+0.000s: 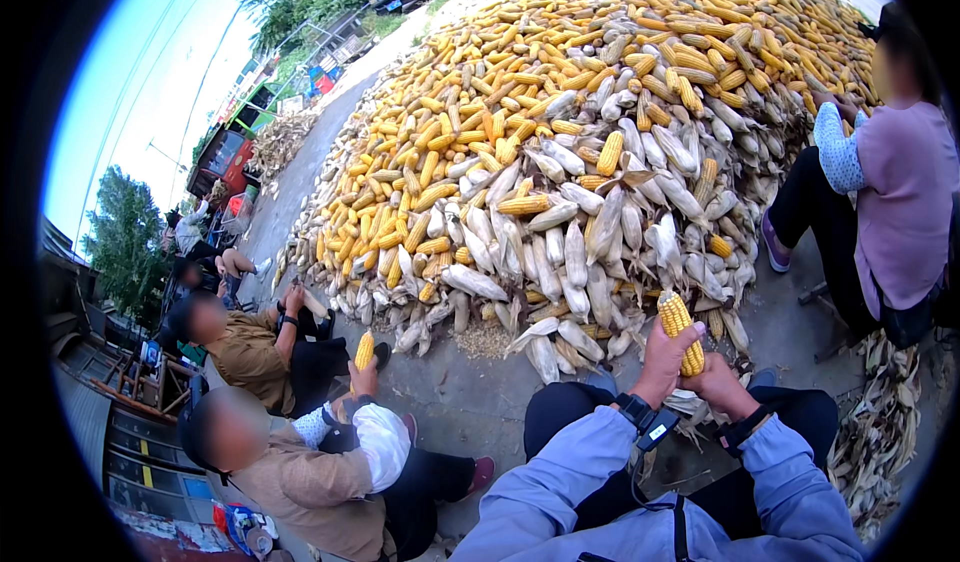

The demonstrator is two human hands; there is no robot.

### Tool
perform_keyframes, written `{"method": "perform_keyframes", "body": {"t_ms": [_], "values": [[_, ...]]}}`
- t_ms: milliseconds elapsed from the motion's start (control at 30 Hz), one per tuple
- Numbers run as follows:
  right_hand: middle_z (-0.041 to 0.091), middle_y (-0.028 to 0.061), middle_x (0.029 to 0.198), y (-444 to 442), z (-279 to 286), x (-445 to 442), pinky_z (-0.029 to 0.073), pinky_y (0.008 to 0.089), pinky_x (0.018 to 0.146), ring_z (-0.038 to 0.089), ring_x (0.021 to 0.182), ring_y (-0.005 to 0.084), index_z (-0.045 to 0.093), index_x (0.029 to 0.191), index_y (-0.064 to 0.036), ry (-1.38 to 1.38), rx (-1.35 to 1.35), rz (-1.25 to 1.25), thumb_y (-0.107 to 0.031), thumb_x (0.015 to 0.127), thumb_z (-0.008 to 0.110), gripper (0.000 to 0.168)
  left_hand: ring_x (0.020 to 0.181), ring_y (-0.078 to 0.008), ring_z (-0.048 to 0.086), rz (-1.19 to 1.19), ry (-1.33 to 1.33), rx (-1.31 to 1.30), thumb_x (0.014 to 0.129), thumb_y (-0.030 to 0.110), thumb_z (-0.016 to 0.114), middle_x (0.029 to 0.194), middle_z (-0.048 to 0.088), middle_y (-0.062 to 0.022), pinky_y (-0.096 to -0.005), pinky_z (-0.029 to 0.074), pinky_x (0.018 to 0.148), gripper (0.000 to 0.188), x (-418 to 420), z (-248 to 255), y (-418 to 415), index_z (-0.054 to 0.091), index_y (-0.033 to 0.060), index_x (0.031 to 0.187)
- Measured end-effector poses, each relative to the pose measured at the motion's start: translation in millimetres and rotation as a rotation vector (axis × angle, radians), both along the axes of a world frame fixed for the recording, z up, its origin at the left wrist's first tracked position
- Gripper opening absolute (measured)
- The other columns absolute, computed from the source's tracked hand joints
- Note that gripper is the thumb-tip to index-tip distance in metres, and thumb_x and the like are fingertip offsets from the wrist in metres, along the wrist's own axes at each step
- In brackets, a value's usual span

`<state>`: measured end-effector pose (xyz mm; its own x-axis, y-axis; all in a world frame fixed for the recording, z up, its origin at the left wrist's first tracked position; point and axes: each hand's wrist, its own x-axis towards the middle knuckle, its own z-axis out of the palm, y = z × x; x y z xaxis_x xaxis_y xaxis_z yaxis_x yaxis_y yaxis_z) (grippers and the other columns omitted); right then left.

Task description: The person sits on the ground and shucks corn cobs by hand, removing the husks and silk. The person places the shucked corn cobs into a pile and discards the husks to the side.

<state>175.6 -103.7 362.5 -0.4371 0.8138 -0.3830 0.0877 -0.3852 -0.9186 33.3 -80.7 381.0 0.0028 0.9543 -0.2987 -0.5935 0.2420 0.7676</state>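
Note:
A yellow ear of corn, its kernels bare, stands tilted between my two hands above my lap. My left hand wraps its side, the thumb lying across the kernels. Around its lower end closes my right hand. Pale husk leaves hang below my hands; whether they are still joined to the ear is hidden by my fingers. Straight ahead, the near edge of a large corn heap holds ears in dry whitish husks, with bare yellow ears behind and to the left.
A person in a pink top sits at the heap on my right. To my left, a person in a tan vest holds a bare ear; others sit beyond. Stripped husks lie piled at my right. Concrete lies between my feet and the left neighbour.

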Motion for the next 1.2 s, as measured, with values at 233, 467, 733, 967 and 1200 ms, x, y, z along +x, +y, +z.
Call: {"method": "perform_keyframes", "body": {"t_ms": [233,467,733,967,1200], "values": [[0.075,0.0050,0.103,-0.6,6.0,3.9,0.054,0.0317,0.086,0.070,0.093,0.0143,0.073,0.111,0.002,0.003,0.065,0.011,-0.004,0.085,0.079,0.028,0.084,-0.0203,0.068,-0.019,-0.203,-0.037,0.091,0.010,0.076,0.095,0.063,-0.0067,-0.0356,0.059,0.074,0.038,-5.2,0.5,-0.2,0.052,0.0055,0.120],[0.076,0.0074,0.102,-19.5,14.4,0.4,0.053,0.0328,0.089,0.067,0.094,0.0141,0.073,0.116,0.001,-0.183,0.139,0.243,-0.018,0.091,0.078,0.032,0.084,-0.0240,0.069,-0.131,-0.492,-0.179,0.096,0.023,0.071,0.094,0.067,-0.0093,-0.0430,0.061,0.076,0.031,-26.9,-13.1,-0.8,0.058,0.0056,0.119],[0.068,0.0076,0.078,-25.9,3.9,28.0,0.051,0.0316,0.060,0.062,0.069,0.0122,0.069,0.092,0.002,-0.174,0.191,-0.188,-0.020,0.084,0.081,0.026,0.092,-0.0306,0.069,-0.020,-0.320,-0.192,0.096,0.017,0.067,0.097,0.066,-0.0138,-0.0498,0.059,0.087,0.028,-35.5,-30.9,-20.0,0.054,0.0054,0.117],[0.070,0.0051,0.082,-57.0,30.0,48.4,0.049,0.0245,0.055,0.062,0.067,0.0085,0.066,0.096,-0.002,0.201,0.050,-0.591,-0.013,0.090,0.078,0.017,0.104,-0.0377,0.065,-0.077,-0.396,-0.175,0.080,0.007,0.065,0.106,0.065,-0.0164,-0.0566,0.052,0.098,0.044,-47.6,-49.4,-64.2,0.052,0.0024,0.123],[0.068,0.0053,0.079,-109.1,-8.5,71.3,0.047,0.0267,0.060,0.058,0.065,0.0109,0.066,0.093,-0.002,0.233,-0.072,-0.839,-0.012,0.089,0.078,0.016,0.086,-0.0283,0.067,-0.194,-0.506,-0.406,0.098,0.030,0.064,0.099,0.067,-0.0136,-0.0416,0.057,0.075,0.034,-19.6,-71.5,-140.3,0.058,0.0047,0.120]]}}
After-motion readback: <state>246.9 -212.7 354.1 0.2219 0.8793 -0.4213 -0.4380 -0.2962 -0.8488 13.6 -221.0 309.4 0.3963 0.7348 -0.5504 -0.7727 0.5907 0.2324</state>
